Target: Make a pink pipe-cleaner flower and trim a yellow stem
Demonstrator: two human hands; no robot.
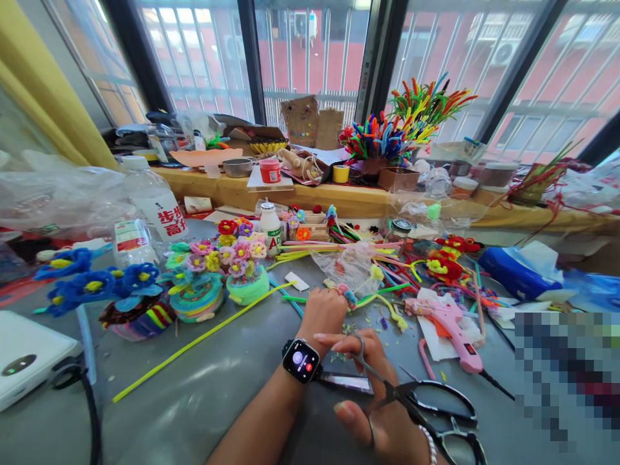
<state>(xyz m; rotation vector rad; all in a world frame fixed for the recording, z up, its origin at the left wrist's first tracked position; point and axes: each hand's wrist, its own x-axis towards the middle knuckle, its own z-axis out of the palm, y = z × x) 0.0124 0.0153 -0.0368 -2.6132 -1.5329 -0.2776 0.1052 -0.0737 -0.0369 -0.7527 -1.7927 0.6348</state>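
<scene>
My left hand (323,314) is closed in a fist, back upward, over the middle of the table. A small pink-and-blue fuzzy pipe cleaner piece (345,294) pokes out by its knuckles. On that wrist sits a black smartwatch (301,361), its lit screen showing a red button. My right hand (371,368) holds black-handled scissors (404,392), blades lying through the fingers and handles pointing to the lower right. Its index finger stretches toward the watch, apart from or barely at its edge. A dark flat shiny object (347,382) lies partly hidden beneath the hands.
Pipe-cleaner flower pots (196,297) and blue flowers (90,281) stand left, near bottles (157,203). A long yellow pipe cleaner (203,342) crosses the table. A pink glue gun (450,326) and a blue tissue pack (520,274) lie right. Pipe cleaners (378,145) fill the windowsill.
</scene>
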